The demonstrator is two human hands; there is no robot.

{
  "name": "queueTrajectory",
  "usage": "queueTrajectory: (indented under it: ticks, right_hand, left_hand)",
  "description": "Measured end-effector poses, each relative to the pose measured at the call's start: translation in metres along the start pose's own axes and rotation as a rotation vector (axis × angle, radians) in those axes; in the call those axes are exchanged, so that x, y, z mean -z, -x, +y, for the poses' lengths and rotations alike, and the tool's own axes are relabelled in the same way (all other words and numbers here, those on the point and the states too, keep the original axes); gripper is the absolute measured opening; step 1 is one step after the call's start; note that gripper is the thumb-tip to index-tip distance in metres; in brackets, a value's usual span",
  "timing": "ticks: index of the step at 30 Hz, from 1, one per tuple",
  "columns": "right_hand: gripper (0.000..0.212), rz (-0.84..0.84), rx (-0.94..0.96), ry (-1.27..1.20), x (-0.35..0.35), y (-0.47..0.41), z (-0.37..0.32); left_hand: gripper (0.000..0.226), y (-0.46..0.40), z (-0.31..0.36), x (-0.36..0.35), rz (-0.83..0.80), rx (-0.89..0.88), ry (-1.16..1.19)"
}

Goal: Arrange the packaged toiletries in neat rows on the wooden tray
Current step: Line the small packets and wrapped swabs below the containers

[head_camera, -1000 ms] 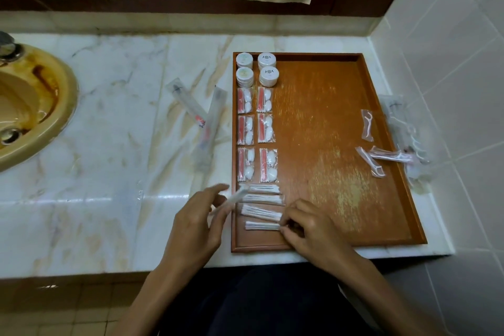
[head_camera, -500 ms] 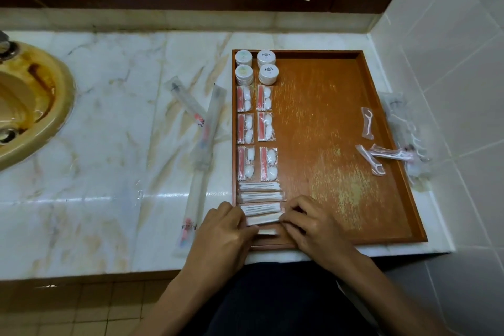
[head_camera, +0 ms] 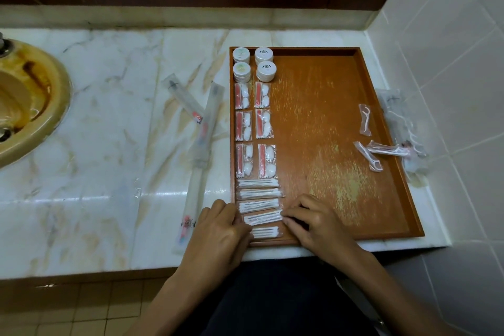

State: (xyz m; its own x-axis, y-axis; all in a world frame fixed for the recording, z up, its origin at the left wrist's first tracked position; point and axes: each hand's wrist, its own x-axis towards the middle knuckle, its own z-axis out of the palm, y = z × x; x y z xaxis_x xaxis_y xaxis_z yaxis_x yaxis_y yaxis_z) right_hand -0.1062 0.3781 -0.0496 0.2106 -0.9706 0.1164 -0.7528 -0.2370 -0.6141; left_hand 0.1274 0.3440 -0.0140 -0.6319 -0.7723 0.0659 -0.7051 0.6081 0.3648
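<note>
The wooden tray (head_camera: 321,131) lies on the marble counter. Along its left side stand round white containers (head_camera: 253,64), then two columns of red-and-white packets (head_camera: 253,125), then a column of cotton swab packets (head_camera: 259,194). My left hand (head_camera: 218,229) and my right hand (head_camera: 316,224) pinch the two ends of a slightly tilted cotton swab packet (head_camera: 263,218) near the tray's front. One more swab packet (head_camera: 266,232) lies just below it, between my hands. Loose floss pick packets (head_camera: 368,155) lie at the tray's right side.
Two long toothbrush packages (head_camera: 201,150) lie on the counter left of the tray, a shorter one (head_camera: 185,101) beside them. A clear bag of floss picks (head_camera: 403,128) sits between the tray and the tiled wall. A yellow sink (head_camera: 32,101) is at far left.
My left hand carried a swab packet from the counter edge onto the tray and set it in the column. Both hands have closed in on the ends of the lower packets.
</note>
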Motion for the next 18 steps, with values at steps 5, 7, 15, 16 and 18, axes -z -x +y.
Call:
queueTrajectory:
  ticks: [5,7,15,16,18]
  right_hand:
    - [0.013,-0.012,-0.003,-0.025,-0.003,0.0,0.002]
    - [0.012,-0.009,-0.003,-0.029,-0.004,0.0,0.003]
    - [0.017,-0.009,0.009,-0.08,-0.003,0.002,0.002]
    - [0.019,-0.005,0.0,-0.088,-0.003,0.002,0.002]
    - [0.02,0.013,-0.013,-0.104,-0.003,0.002,0.002]
  left_hand:
    - [0.013,-0.003,0.003,-0.001,-0.024,0.04,0.038]
    - [0.005,-0.007,0.003,-0.002,-0.032,0.045,0.059]
    - [0.013,-0.01,-0.007,-0.006,0.078,0.163,0.104]
    - [0.01,-0.009,-0.008,-0.006,0.085,0.176,0.092]
    - [0.01,-0.007,-0.009,-0.005,0.069,0.207,0.084]
